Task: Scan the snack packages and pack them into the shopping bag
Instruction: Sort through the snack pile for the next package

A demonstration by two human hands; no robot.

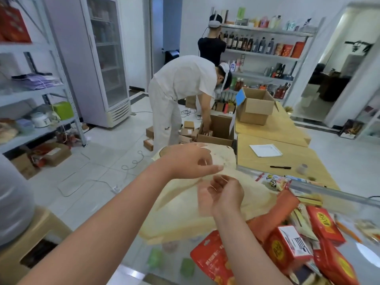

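Step in hand looks like opening the cream shopping bag [185, 219], which lies flat and crumpled on the glass worktop [144, 270], far end hanging past the edge. Left hand [191, 161] hovers over the bag's upper part, fingers stretched forward, loosely spread; whether it pinches fabric is blurred, cannot tell. Right hand [223, 194] sits palm-up just beside it, fingers curled in; looks like it holds nothing or only a thin edge of the bag, unclear.

Snack packages wait unpacked to the right: red pouch [211, 262] at the near edge, red boxes [287, 245] stacked beside it, a panda-print packet [275, 183] further back.

To do it well: find both rims of the mouth, pull them apart, stand the bag fully on the worktop so it won't slide off. No scanner visible.
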